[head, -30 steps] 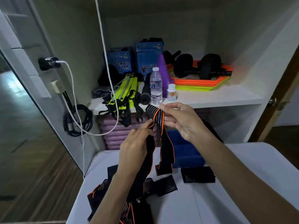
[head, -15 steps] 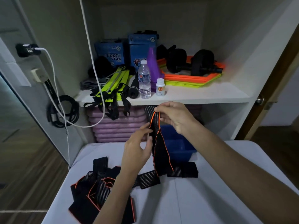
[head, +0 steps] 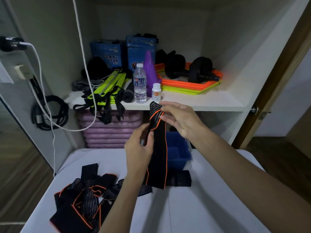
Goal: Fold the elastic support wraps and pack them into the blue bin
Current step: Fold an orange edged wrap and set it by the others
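I hold a black elastic support wrap with orange edging upright over the white table. My right hand pinches its top end. My left hand grips its left edge lower down. The wrap hangs down to the table and hides part of the blue bin behind it. A folded black wrap lies in front of the bin. A tangled pile of several more wraps lies at the table's near left.
A shelf behind holds a water bottle, a white pill bottle, a purple cone, blue boxes, a yellow-green ladder strap and orange rings. Purple mats are stacked below. White cables hang at the left.
My view has tilted, so the table and pile sit lower in frame. My hands have drawn the wrap's halves together so it hangs as one straight band, with my left hand now gripping its edge.
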